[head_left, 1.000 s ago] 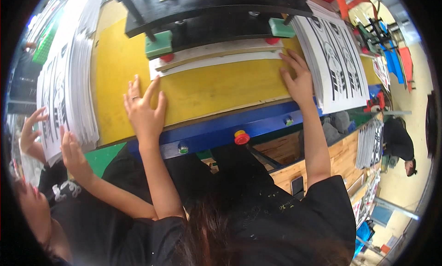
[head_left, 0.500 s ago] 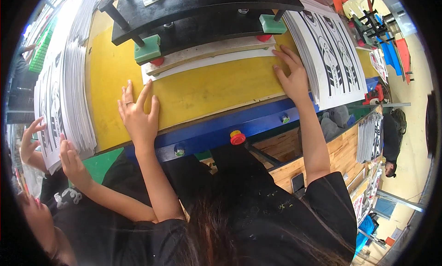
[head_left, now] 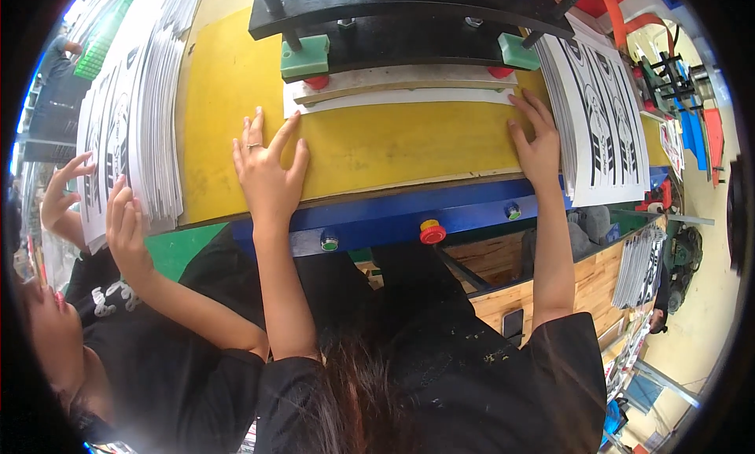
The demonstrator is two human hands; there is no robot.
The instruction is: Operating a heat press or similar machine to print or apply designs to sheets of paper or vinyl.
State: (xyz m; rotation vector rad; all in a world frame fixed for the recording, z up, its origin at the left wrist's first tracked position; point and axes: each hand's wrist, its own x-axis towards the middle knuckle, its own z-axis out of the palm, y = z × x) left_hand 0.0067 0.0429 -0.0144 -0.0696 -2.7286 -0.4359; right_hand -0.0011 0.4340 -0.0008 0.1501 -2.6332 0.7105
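Observation:
My left hand [head_left: 267, 171] lies flat on the yellow press table [head_left: 377, 143], fingers spread, a ring on one finger. My right hand [head_left: 536, 139] rests flat at the table's right end, fingertips touching the edge of a white sheet [head_left: 401, 98] that lies under the black press head [head_left: 409, 18]. Neither hand holds anything. A stack of white sheets printed with black patterns [head_left: 602, 120] sits just right of my right hand.
A tall stack of printed sheets [head_left: 130, 132] lies at the table's left, where another person's hands [head_left: 126, 226] touch its edge. Red [head_left: 432, 232] and green buttons [head_left: 329, 240] sit on the blue front panel. More sheet stacks [head_left: 637, 265] stand at lower right.
My left hand has slid right and forward across the yellow table, and the view has shifted closer to the press. My right hand stays at the sheet's right edge.

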